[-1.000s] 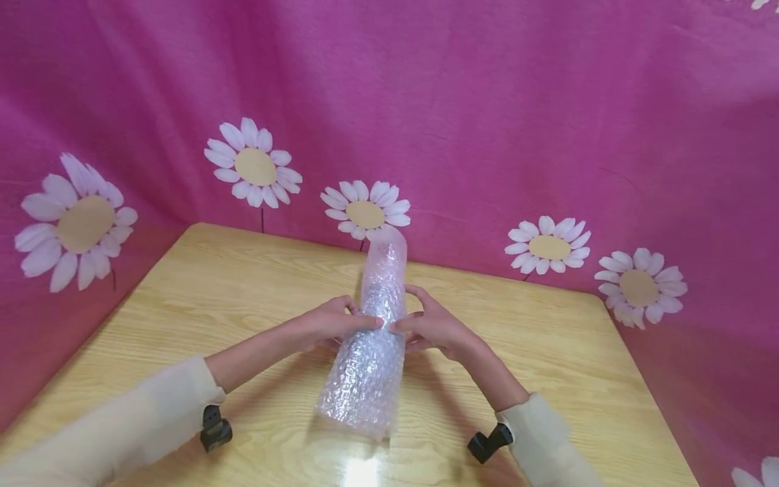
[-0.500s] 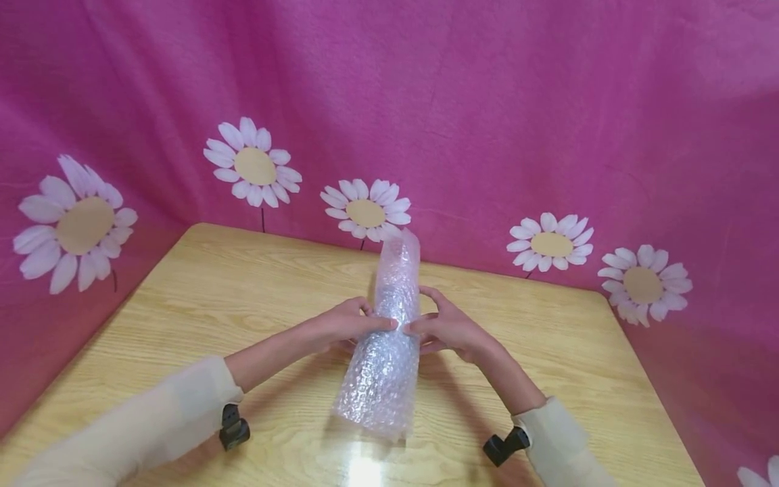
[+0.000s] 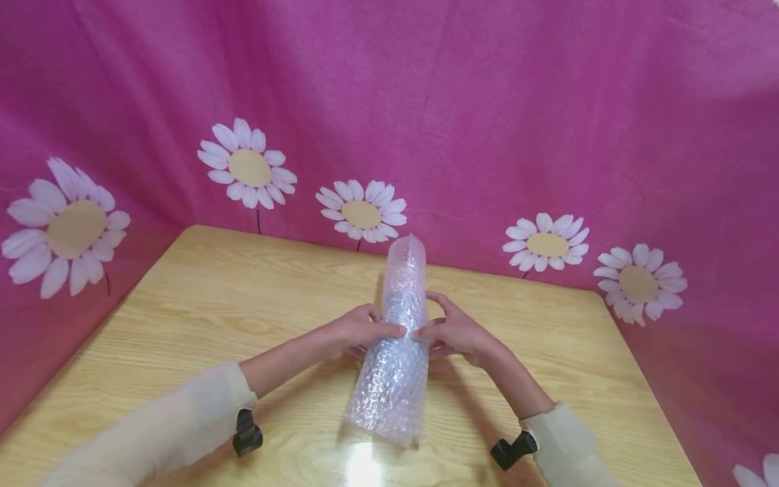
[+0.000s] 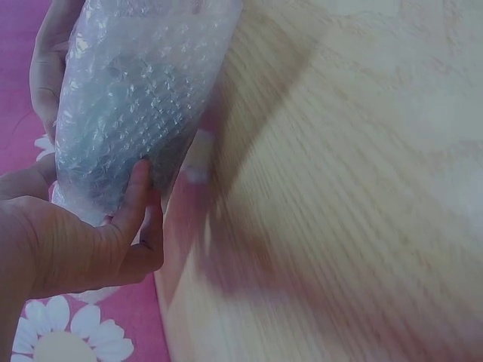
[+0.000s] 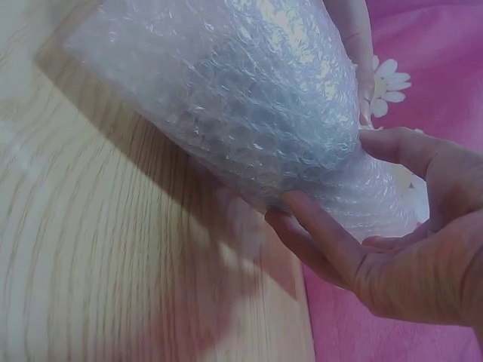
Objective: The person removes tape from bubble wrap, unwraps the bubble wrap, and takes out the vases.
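Note:
Both hands grip a roll of clear bubble wrap (image 3: 389, 385) around its middle, over the table. Something greyish shows through the layers, its kind hidden by the wrap. My left hand (image 3: 359, 329) holds the left side, thumb on top and fingers curled beneath. From the right, my right hand (image 3: 459, 331) does the same, its thumb tip close to the left thumb. In the left wrist view, fingertips (image 4: 139, 177) press against the lower side of the bubble wrap (image 4: 136, 98). The right wrist view shows thumb and fingers around the bubble wrap (image 5: 249, 98), with its flattened open end toward the upper left.
A light wood-grain table (image 3: 243, 284) lies under the hands. Behind and at both sides hangs a magenta cloth (image 3: 462, 122) printed with white daisies, meeting the table's far edge. Black wrist cameras (image 3: 247, 433) sit at both cuffs.
Both hands have shifted to the right with the bubble wrap roll between them, and slightly toward the person. The grip looks the same.

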The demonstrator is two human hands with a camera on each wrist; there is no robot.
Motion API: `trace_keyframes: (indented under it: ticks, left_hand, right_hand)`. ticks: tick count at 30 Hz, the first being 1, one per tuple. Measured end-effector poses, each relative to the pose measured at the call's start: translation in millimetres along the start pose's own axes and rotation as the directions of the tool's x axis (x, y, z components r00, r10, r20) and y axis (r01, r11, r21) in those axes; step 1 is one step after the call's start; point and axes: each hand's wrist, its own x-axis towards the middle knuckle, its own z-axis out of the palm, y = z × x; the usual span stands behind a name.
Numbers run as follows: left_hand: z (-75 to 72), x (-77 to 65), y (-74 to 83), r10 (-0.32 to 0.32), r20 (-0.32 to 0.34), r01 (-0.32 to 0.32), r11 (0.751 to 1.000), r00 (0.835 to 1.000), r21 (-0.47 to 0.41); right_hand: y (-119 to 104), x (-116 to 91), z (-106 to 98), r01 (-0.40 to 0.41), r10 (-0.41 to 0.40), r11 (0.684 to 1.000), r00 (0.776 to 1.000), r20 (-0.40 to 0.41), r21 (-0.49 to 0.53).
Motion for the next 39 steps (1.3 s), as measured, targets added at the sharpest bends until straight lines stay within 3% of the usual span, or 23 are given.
trace_keyframes:
  ticks: [18, 33, 39]
  left_hand:
    - [19.3, 9.2, -5.7, -0.010, 0.058, 0.014, 0.998, 0.998, -0.064]
    - [19.5, 10.2, -4.7, -0.010, 0.061, 0.013, 0.999, 0.998, -0.050]
    - [15.7, 6.6, -4.2, 0.017, 0.079, -0.016, 1.000, 0.997, -0.019]
  right_hand:
    - [16.0, -5.2, -15.5, -0.026, 0.026, 0.998, 1.000, 0.002, -0.048]
    - [19.9, -3.8, -18.2, -0.037, 0.037, 0.998, 0.999, 0.004, -0.057]
    - [21.2, -3.6, -19.2, -0.030, 0.031, 0.998, 0.999, 0.014, -0.050]
